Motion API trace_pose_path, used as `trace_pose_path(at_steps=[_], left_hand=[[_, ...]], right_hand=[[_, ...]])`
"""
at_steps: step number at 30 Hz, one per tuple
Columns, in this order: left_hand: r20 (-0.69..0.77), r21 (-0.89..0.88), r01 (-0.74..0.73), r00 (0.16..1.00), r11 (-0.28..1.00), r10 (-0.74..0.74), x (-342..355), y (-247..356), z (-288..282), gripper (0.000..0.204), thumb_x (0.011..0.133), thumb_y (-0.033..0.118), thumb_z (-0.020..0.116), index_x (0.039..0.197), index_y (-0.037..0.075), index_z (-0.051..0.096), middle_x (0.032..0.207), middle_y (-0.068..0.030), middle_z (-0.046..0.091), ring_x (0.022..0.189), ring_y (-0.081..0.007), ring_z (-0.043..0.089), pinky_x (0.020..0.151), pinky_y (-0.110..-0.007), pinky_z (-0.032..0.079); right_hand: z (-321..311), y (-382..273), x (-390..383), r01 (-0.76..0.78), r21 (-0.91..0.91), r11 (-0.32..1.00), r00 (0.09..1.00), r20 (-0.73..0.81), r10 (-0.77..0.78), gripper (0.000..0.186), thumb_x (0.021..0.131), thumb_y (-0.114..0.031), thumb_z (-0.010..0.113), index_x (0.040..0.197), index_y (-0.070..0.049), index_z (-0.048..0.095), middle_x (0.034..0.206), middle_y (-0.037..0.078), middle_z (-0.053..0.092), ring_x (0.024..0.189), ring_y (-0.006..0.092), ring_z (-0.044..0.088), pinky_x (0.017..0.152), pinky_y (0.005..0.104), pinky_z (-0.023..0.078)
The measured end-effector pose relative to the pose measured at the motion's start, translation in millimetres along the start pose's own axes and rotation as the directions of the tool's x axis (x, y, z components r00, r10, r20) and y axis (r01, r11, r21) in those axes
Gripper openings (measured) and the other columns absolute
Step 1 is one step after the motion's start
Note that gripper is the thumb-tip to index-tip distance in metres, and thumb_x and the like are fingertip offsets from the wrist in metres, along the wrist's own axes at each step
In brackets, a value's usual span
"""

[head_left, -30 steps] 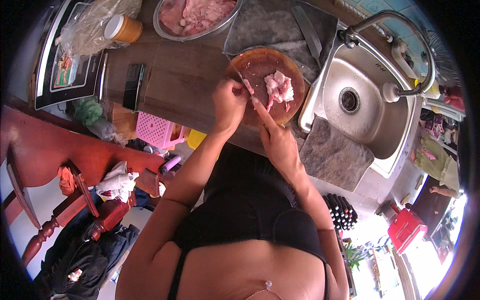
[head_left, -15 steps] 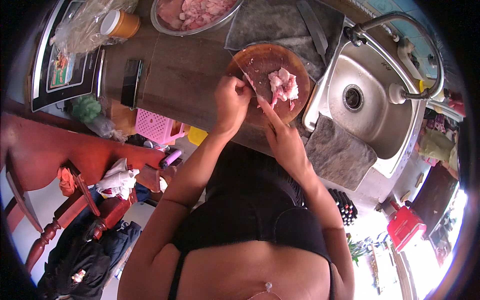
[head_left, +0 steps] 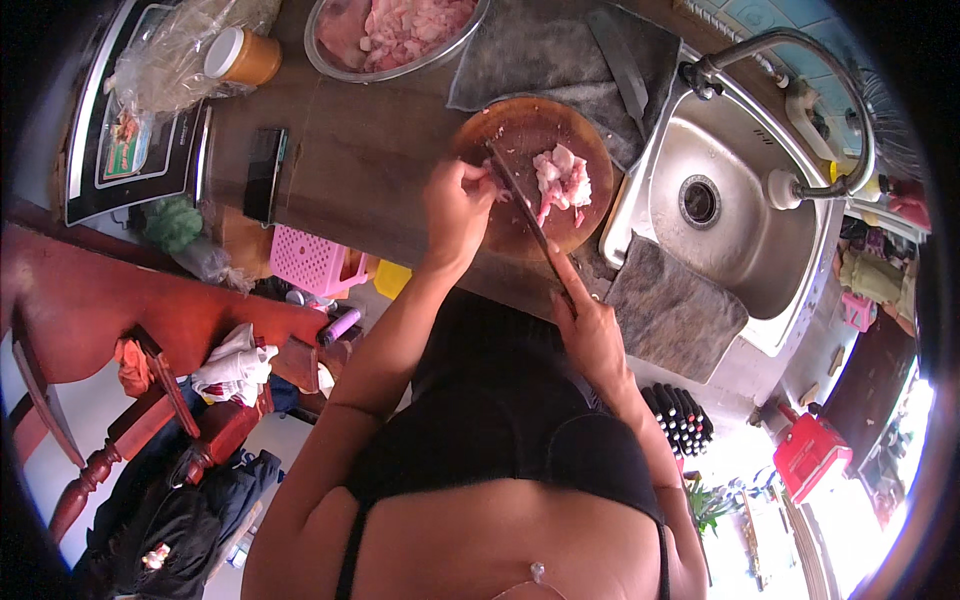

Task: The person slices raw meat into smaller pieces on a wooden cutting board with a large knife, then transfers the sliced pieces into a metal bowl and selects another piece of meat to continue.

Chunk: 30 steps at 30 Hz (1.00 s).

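A round wooden chopping board (head_left: 512, 112) lies on the counter in front of me, with a small heap of pale pink raw meat (head_left: 563, 180) on its right half. My right hand (head_left: 590, 325) grips a knife (head_left: 528, 215), the forefinger stretched along it; its narrow blade slants up and left across the board. At the board's left edge my left hand (head_left: 458, 205) is closed, its fingertips pinching a piece of raw meat (head_left: 499, 184) right beside the blade. Part of that piece is hidden by the fingers.
A metal bowl of raw meat (head_left: 395, 72) stands beyond the board. A second, broad knife (head_left: 620, 70) rests on a grey cloth (head_left: 530, 60). To the right is a steel sink (head_left: 740, 260) with a curved tap (head_left: 860, 110). Left lie a phone (head_left: 262, 175) and a lidded jar (head_left: 243, 57).
My right hand has drawn back toward me and slightly right, and more of the knife now shows. The left hand has shifted a little left, still holding the meat.
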<state>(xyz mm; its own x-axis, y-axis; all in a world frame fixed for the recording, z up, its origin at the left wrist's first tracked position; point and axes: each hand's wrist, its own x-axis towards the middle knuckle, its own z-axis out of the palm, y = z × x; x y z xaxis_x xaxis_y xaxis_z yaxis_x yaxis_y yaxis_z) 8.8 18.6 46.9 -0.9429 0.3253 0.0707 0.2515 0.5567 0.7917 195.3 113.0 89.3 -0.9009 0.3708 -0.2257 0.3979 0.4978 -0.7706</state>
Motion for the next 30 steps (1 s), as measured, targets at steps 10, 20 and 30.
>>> trace_pose_path(at_steps=[10, 20, 30], left_hand=[[0.034, -0.117, 0.125, 0.992, 0.985, -0.121, -5.4, -3.6, 3.3, 0.011, 0.073, 0.005, 0.066, 0.076, -0.003, 0.059, 0.076, -0.0159, 0.060, 0.070, -0.0268, 0.061, 0.064, -0.034, 0.047], [0.048, -0.149, 0.080, 0.996, 0.986, -0.073, -5.7, 4.0, 1.2, 0.012, 0.074, 0.005, 0.064, 0.081, -0.004, 0.063, 0.079, -0.0170, 0.064, 0.074, -0.0253, 0.063, 0.069, -0.035, 0.047], [-0.010, 0.082, -0.007, 1.000, 0.997, 0.008, -8.2, -4.6, 0.7, 0.013, 0.071, 0.005, 0.067, 0.081, -0.002, 0.062, 0.081, -0.0142, 0.061, 0.074, -0.0252, 0.062, 0.066, -0.034, 0.047]], right_hand=[[-9.0, -12.6, -17.3, -0.082, -0.179, 0.980, 0.991, 0.086, 0.098, 0.057, 0.088, -0.014, 0.049, 0.136, -0.038, 0.030, 0.059, 0.021, 0.057, 0.056, 0.0371, 0.061, 0.048, 0.0492, 0.049], [9.8, -23.7, 51.8, 0.083, -0.221, 0.972, 0.995, 0.070, -0.069, 0.063, 0.084, -0.012, 0.051, 0.137, -0.037, 0.028, 0.060, 0.018, 0.059, 0.057, 0.0341, 0.062, 0.048, 0.0469, 0.051], [-11.9, -10.6, 1.1, -0.065, -0.353, 0.933, 0.971, 0.192, 0.140, 0.067, 0.082, -0.006, 0.049, 0.137, -0.039, 0.028, 0.066, 0.018, 0.061, 0.060, 0.0354, 0.063, 0.049, 0.0454, 0.052]])
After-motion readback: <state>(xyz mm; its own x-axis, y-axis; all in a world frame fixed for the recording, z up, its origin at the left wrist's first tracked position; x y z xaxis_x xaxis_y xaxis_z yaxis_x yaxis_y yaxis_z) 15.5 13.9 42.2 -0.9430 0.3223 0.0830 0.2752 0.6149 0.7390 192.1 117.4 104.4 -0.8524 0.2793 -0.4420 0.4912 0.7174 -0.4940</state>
